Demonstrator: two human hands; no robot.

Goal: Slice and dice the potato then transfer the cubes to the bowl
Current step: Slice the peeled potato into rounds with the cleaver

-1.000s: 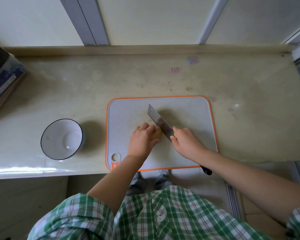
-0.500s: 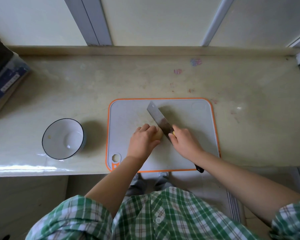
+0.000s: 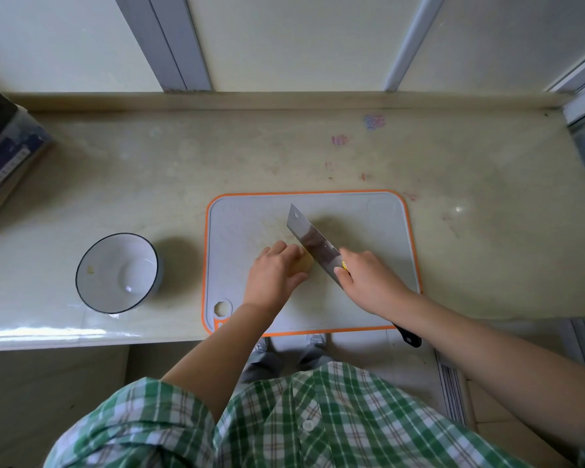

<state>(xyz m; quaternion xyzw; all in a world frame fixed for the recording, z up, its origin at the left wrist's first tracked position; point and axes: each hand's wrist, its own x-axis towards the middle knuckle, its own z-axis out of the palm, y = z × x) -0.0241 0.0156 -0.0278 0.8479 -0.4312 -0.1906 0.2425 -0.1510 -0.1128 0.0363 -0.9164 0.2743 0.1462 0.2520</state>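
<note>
Knife [image 3: 313, 243] drawn back, left hand [image 3: 274, 278] holding potato [image 3: 306, 263], box [image 3: 11, 157] label blurred

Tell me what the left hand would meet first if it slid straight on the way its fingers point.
Likely the knife blade, which stands right beyond the fingertips, against the potato that the left hand holds. Height is hard to judge from above.

Potato: pale yellow potato chunk [image 3: 305, 263] lay on grey orange-edged board [image 3: 250, 224], mostly under left hand [image 3: 274, 275].
Bowl: white round dark-rimmed bowl [image 3: 117, 273] stood upright left of board w/ tiny yellow bit [image 3: 90, 270] inside.
</note>
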